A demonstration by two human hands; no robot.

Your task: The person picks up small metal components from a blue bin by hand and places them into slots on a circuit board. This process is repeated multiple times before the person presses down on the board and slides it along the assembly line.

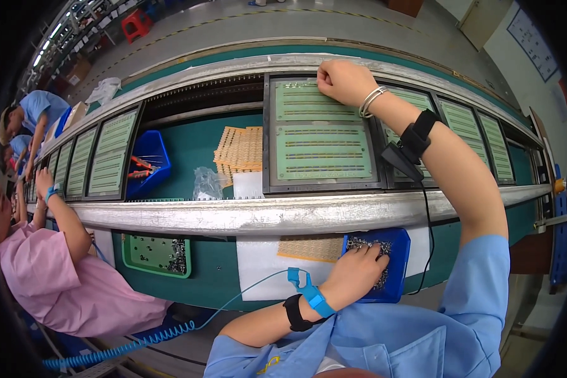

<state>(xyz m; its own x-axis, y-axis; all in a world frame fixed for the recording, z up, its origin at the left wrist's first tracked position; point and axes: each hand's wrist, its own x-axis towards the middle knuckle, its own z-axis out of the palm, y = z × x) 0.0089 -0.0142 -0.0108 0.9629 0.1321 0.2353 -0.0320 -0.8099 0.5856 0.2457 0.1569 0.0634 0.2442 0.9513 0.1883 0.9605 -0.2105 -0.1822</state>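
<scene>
My left hand [357,272], with a blue strap at its wrist, reaches into a blue bin [399,268] of small metal parts. Its fingers are bent down among the parts; whether they pinch any is hidden. Stretched far out, my right hand [346,82] is closed in a pinch over the top edge of a green circuit board panel [324,151] in a black frame [268,135]. Whatever lies between its fingertips is too small to make out. The panel carries rows of slots and small components.
More framed panels [110,151] sit along the metal rails [189,217]. Beyond the front rail are tan perforated boards [239,148], a plastic bag [208,184] and a blue bin with pliers [148,164]. A green tray [157,255] of parts stands near a co-worker in pink [75,283]. A coiled blue cord [164,334] trails from my wrist.
</scene>
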